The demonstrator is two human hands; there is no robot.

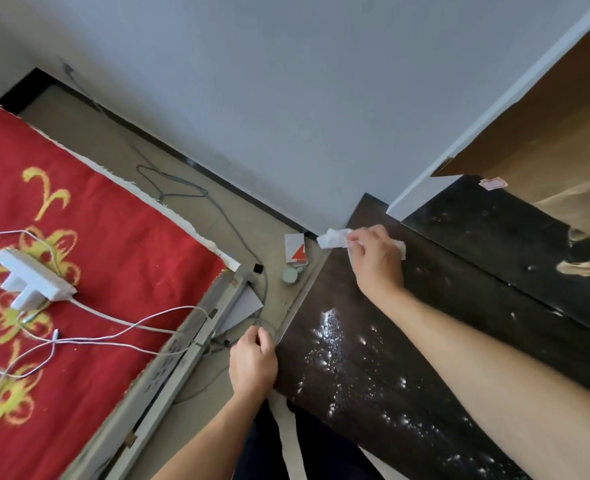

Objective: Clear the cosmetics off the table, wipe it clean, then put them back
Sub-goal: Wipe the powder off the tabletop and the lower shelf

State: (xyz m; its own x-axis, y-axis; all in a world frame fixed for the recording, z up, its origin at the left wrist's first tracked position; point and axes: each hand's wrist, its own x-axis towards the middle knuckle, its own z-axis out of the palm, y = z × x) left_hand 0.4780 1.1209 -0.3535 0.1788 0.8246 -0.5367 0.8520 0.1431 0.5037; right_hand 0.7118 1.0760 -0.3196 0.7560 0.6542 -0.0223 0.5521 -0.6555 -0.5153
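The dark wooden table (349,299) runs from the wall corner toward me, its top spotted with white specks. My right hand (376,258) is pressed on the table's far corner, shut on a crumpled white tissue (335,237). My left hand (253,363) hangs beside the table's left edge over the floor, fingers curled with nothing seen in them. A white and red box (295,249) and a small pale green round jar (290,275) lie on the floor by the table's far corner.
A bed with a red and gold cover (78,271) fills the left, carrying a white power strip (33,278) and white cables. Grey wires (217,209) trail over the floor between bed and table. A raised dark shelf (494,244) and brown panel stand at right.
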